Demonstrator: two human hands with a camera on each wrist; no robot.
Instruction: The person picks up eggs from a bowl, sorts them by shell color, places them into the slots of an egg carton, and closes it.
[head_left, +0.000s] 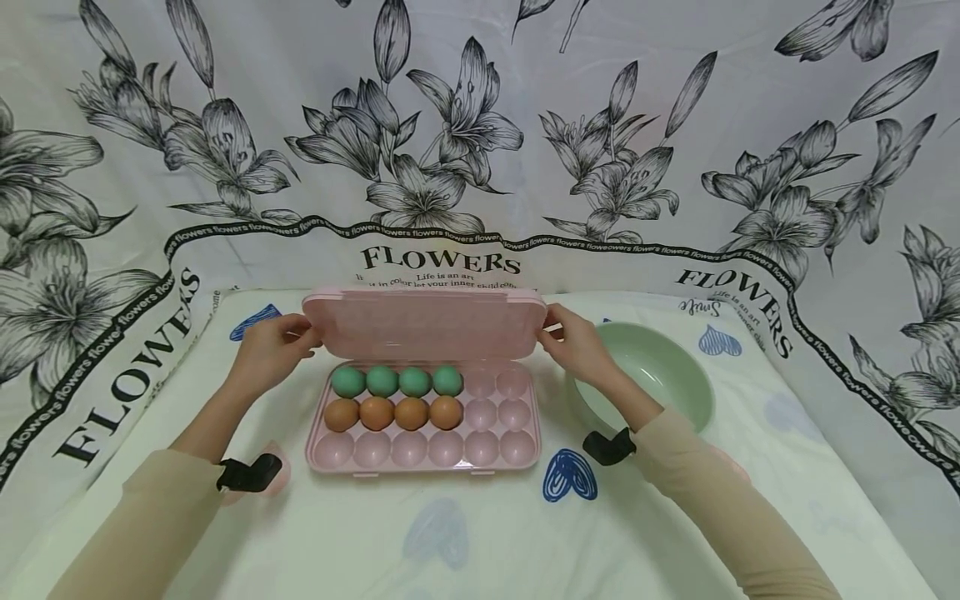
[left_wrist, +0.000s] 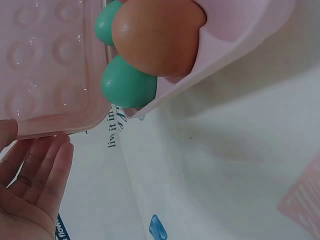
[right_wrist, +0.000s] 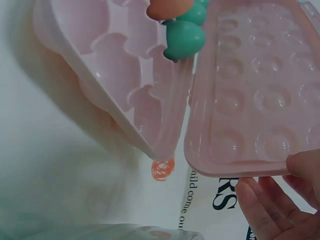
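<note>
A pink plastic egg box (head_left: pixel 423 461) lies on the cloth with its lid (head_left: pixel 423 325) raised at the back. My left hand (head_left: pixel 268 348) holds the lid's left edge, thumb on the inner face and fingers behind, as the left wrist view shows. On the other side, my right hand (head_left: pixel 576 342) pinches the lid's right edge between thumb and fingers. Several green eggs (head_left: pixel 382 381) fill the left part of the back row. Several brown eggs (head_left: pixel 411 413) sit in the middle row in front of them. The front row and the right-hand cups hold nothing.
A light green bowl (head_left: pixel 651 375) stands right of the box, partly behind my right forearm. White cloth (head_left: pixel 360 533) printed with hearts covers the table. Behind it hangs a curtain (head_left: pixel 480 125) with black flower prints. Each wrist wears a black strap (head_left: pixel 249 473).
</note>
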